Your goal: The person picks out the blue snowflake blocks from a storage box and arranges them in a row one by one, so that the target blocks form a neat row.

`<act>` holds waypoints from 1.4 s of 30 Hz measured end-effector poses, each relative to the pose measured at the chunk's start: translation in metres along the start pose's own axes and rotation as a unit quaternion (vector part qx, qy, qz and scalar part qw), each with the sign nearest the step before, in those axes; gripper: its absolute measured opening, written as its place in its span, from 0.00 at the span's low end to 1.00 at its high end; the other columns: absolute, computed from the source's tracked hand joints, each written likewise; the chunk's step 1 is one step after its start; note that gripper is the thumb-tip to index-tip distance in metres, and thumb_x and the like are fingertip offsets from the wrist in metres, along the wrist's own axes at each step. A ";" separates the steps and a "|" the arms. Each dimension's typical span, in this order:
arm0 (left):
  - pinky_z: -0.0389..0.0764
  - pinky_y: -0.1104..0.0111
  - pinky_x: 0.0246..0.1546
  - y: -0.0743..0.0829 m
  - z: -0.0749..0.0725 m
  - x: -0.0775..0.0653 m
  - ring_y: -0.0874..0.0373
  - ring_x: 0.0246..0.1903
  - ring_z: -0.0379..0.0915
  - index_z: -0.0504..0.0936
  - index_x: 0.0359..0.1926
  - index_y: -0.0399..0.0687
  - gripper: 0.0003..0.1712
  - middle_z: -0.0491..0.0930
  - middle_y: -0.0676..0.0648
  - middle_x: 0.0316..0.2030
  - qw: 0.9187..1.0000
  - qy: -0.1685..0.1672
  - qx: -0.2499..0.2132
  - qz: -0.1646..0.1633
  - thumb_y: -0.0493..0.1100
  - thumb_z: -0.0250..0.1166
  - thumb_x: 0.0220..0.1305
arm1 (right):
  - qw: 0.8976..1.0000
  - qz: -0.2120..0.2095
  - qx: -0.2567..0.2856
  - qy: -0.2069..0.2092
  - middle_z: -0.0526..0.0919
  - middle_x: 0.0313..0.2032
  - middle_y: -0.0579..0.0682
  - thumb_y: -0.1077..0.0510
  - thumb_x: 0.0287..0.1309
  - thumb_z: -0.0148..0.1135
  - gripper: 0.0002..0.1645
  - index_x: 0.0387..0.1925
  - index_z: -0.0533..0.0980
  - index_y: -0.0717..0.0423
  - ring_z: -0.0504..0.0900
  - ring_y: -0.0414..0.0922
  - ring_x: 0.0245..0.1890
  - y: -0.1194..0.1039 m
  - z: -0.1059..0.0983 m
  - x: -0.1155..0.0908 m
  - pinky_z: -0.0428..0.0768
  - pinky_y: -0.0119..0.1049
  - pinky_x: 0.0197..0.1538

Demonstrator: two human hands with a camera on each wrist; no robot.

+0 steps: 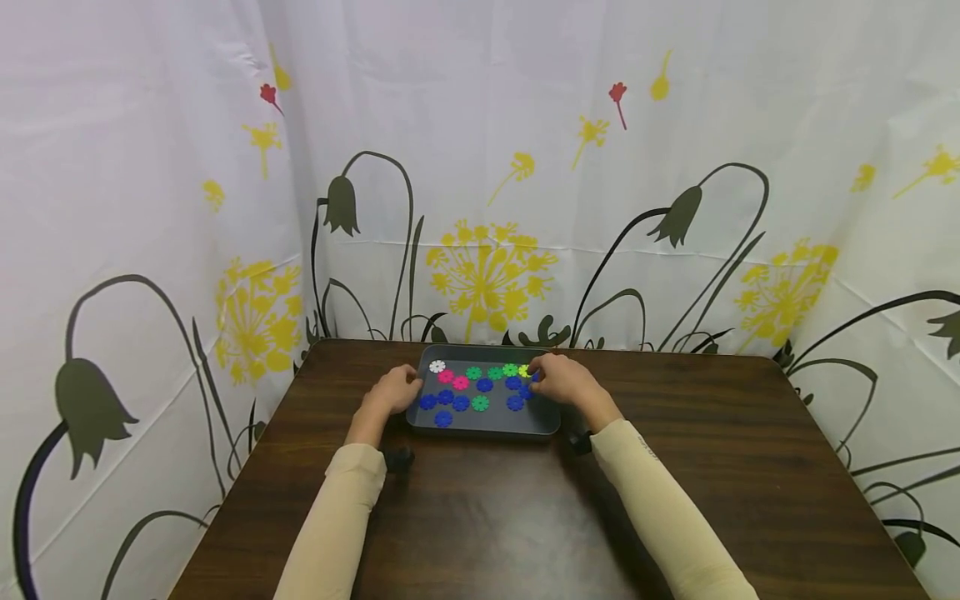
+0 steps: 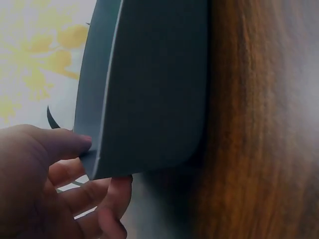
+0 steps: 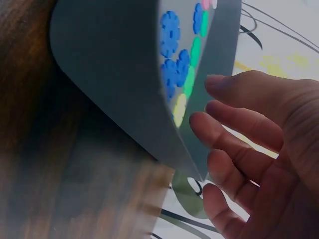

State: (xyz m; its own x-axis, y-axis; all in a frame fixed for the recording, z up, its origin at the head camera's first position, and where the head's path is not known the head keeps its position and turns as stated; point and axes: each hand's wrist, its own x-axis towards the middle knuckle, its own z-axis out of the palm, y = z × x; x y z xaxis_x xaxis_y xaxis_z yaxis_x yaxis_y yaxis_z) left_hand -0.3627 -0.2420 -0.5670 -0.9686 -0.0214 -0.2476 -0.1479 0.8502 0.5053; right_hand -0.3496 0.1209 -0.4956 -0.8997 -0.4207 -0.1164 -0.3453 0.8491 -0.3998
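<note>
A dark grey tray point(image 1: 487, 432) rests on the table with flower-shaped plastic discs spread over its bottom. Several are blue point(image 1: 443, 419) and several green point(image 1: 480, 403); two are pink point(image 1: 461, 382), one white point(image 1: 437, 367), one yellow point(image 1: 524, 371). At the tray's left side my left hand point(image 1: 396, 388) pinches the rim, thumb over the edge and fingers outside, as the left wrist view shows. My right hand point(image 3: 254, 139) is at the right end of the tray, fingers loosely bent around its corner, holding nothing visible. In the head view it hides some discs there.
The brown wooden table point(image 1: 480, 517) extends in front of the tray and to both sides. Behind it hangs a white curtain point(image 1: 480, 125) printed with flowers, close to the table's back edge. A dark wrist camera point(image 1: 399, 459) sits under the left wrist.
</note>
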 end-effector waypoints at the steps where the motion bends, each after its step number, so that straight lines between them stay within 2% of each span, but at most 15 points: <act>1: 0.72 0.32 0.64 0.005 -0.004 -0.009 0.28 0.68 0.73 0.75 0.72 0.41 0.30 0.75 0.31 0.70 1.000 -0.004 -0.008 0.006 0.54 0.53 0.81 | 1.000 0.001 -0.005 0.000 0.90 0.50 0.53 0.53 0.70 0.70 0.22 0.62 0.84 0.55 0.88 0.51 0.50 0.000 0.002 0.001 0.84 0.53 0.57; 6: 0.68 0.39 0.73 0.027 -0.019 -0.048 0.31 0.72 0.68 0.68 0.74 0.28 0.30 0.71 0.26 0.72 0.996 -0.029 -0.066 0.048 0.47 0.48 0.84 | 1.000 0.000 -0.026 0.006 0.90 0.48 0.51 0.52 0.69 0.72 0.22 0.61 0.85 0.52 0.87 0.51 0.50 0.000 0.008 0.005 0.82 0.54 0.60; 7: 0.70 0.42 0.72 0.023 -0.017 -0.048 0.33 0.71 0.71 0.68 0.73 0.28 0.31 0.72 0.26 0.70 0.995 -0.023 -0.071 0.069 0.49 0.48 0.84 | 1.000 0.000 -0.028 0.007 0.90 0.49 0.51 0.51 0.69 0.72 0.22 0.61 0.85 0.52 0.87 0.51 0.51 0.000 0.009 0.006 0.81 0.55 0.61; 9: 0.71 0.42 0.72 0.021 -0.015 -0.051 0.33 0.70 0.71 0.68 0.73 0.28 0.32 0.72 0.25 0.69 0.993 -0.017 -0.078 0.086 0.51 0.48 0.84 | 0.999 -0.002 -0.032 0.007 0.90 0.50 0.51 0.51 0.68 0.72 0.22 0.60 0.86 0.51 0.87 0.51 0.52 0.000 0.011 0.006 0.81 0.54 0.62; 12: 0.72 0.42 0.71 0.017 -0.010 -0.050 0.35 0.68 0.73 0.70 0.72 0.29 0.32 0.74 0.27 0.68 0.992 -0.003 -0.089 0.092 0.52 0.49 0.84 | 1.000 0.002 -0.028 0.005 0.90 0.52 0.52 0.51 0.68 0.73 0.22 0.60 0.86 0.52 0.87 0.52 0.53 0.001 0.012 0.004 0.81 0.54 0.63; 14: 0.73 0.42 0.69 0.009 0.000 -0.037 0.37 0.64 0.75 0.71 0.73 0.33 0.31 0.77 0.30 0.66 0.992 0.005 -0.094 0.084 0.52 0.50 0.83 | 1.000 0.004 -0.027 0.003 0.90 0.52 0.52 0.51 0.68 0.73 0.22 0.60 0.86 0.52 0.87 0.53 0.53 0.002 0.013 0.003 0.81 0.55 0.63; 18: 0.75 0.44 0.59 -0.018 0.024 -0.002 0.47 0.53 0.79 0.72 0.75 0.46 0.32 0.82 0.42 0.55 0.994 0.036 -0.085 0.065 0.59 0.51 0.81 | 1.000 0.004 -0.025 0.000 0.90 0.55 0.53 0.50 0.67 0.73 0.22 0.59 0.86 0.52 0.87 0.54 0.55 0.004 0.016 0.002 0.81 0.56 0.63; 20: 0.73 0.43 0.54 -0.025 0.031 0.006 0.48 0.48 0.80 0.71 0.76 0.51 0.33 0.83 0.46 0.50 0.994 0.051 -0.079 0.060 0.61 0.51 0.80 | 1.000 0.005 -0.029 0.001 0.90 0.56 0.54 0.50 0.67 0.74 0.22 0.59 0.86 0.51 0.87 0.54 0.56 0.005 0.018 0.003 0.81 0.56 0.64; 22: 0.72 0.41 0.53 -0.021 0.031 -0.001 0.49 0.47 0.80 0.70 0.77 0.53 0.34 0.84 0.48 0.49 0.993 0.062 -0.078 0.056 0.62 0.52 0.79 | 1.000 0.005 -0.030 0.002 0.89 0.56 0.54 0.51 0.67 0.74 0.22 0.59 0.86 0.51 0.87 0.54 0.56 0.006 0.019 0.003 0.81 0.56 0.63; 28: 0.72 0.45 0.46 -0.015 0.028 -0.013 0.48 0.45 0.76 0.75 0.73 0.51 0.32 0.81 0.47 0.47 0.993 0.076 -0.067 0.063 0.61 0.51 0.80 | 0.999 0.016 -0.038 0.001 0.89 0.57 0.55 0.51 0.66 0.75 0.23 0.61 0.86 0.50 0.87 0.54 0.55 0.004 0.021 0.004 0.82 0.57 0.62; 35: 0.72 0.44 0.48 -0.015 0.028 -0.020 0.48 0.47 0.76 0.75 0.72 0.53 0.30 0.81 0.48 0.48 0.993 0.080 -0.066 0.056 0.61 0.50 0.80 | 0.998 0.025 -0.054 -0.006 0.89 0.58 0.55 0.51 0.67 0.74 0.22 0.61 0.85 0.48 0.87 0.54 0.55 0.001 0.027 0.007 0.82 0.57 0.61; 42: 0.69 0.47 0.42 -0.015 0.027 -0.021 0.48 0.42 0.75 0.77 0.70 0.50 0.30 0.80 0.48 0.44 0.992 0.081 -0.082 0.058 0.62 0.50 0.81 | 0.997 0.034 -0.067 -0.014 0.90 0.52 0.52 0.51 0.66 0.75 0.17 0.55 0.85 0.47 0.87 0.53 0.50 -0.003 0.024 0.010 0.84 0.58 0.55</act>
State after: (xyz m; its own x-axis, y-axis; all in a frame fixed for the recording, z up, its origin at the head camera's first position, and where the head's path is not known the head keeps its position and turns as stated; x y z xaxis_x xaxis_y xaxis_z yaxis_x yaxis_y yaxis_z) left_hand -0.3350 -0.2404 -0.5923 -0.9985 -0.0238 -0.0500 -0.0507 0.7557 0.6530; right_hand -0.3510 0.1063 -0.5177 -0.9149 -0.3681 -0.1654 -0.3181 0.9101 -0.2657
